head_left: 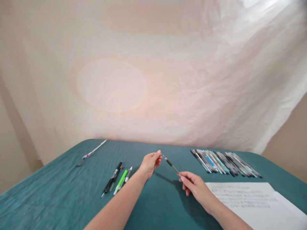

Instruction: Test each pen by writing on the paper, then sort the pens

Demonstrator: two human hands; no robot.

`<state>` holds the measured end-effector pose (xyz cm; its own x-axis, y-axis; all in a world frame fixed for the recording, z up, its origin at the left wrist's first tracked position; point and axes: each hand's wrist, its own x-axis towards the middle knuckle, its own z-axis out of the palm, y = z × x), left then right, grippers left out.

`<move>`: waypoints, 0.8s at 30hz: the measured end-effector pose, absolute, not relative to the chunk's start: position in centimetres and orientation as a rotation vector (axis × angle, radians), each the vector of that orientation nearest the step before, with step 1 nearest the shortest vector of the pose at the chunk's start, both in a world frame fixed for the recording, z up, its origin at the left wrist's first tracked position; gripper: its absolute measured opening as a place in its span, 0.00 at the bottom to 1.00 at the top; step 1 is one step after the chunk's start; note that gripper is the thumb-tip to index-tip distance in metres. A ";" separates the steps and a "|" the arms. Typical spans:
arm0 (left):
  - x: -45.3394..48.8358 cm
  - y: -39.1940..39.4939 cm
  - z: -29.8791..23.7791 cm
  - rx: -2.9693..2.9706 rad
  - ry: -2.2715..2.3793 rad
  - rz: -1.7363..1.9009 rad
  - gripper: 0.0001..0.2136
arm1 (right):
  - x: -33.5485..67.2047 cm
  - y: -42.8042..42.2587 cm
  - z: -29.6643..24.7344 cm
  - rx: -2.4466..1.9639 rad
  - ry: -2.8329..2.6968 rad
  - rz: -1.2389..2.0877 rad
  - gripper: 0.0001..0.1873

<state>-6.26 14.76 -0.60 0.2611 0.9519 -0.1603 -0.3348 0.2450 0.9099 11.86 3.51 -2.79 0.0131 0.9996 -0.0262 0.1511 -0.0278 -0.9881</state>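
Above the middle of the table, my right hand (194, 185) pinches the rear end of a slim pen (171, 164) with a dark grip and a clear-looking barrel. The pen slants up and to the left, its point towards my left hand (151, 163). Thumb and forefinger of that hand are pressed together right at the pen's point. Whether they grip the tip or some small part is too small to tell. Left of my left forearm lie a black pen (112, 179), a bright green pen (121, 181) and a white-and-grey pen (129, 174).
A dark green cloth (158, 207) covers the table. At the back right lies a row of several pens (223, 163), side by side. Printed white paper (249, 204) rests at the front right. One long thin item (92, 152) lies far left. Behind hangs a pale sheet (155, 80).
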 end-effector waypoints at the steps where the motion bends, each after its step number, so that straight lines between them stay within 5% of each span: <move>1: -6.2 14.7 -0.6 0.893 0.875 1.050 0.14 | 11.8 3.5 -2.8 -1.349 -1.305 1.144 0.21; 24: -4.5 13.0 -0.7 1.073 0.916 1.149 0.16 | 11.6 3.4 -2.8 -1.381 -1.278 1.107 0.23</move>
<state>-4.54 13.00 -0.69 0.1871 0.9821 -0.0239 -0.2421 0.0696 0.9677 11.58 3.38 -2.76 0.0548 0.9982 -0.0260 0.1681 -0.0349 -0.9851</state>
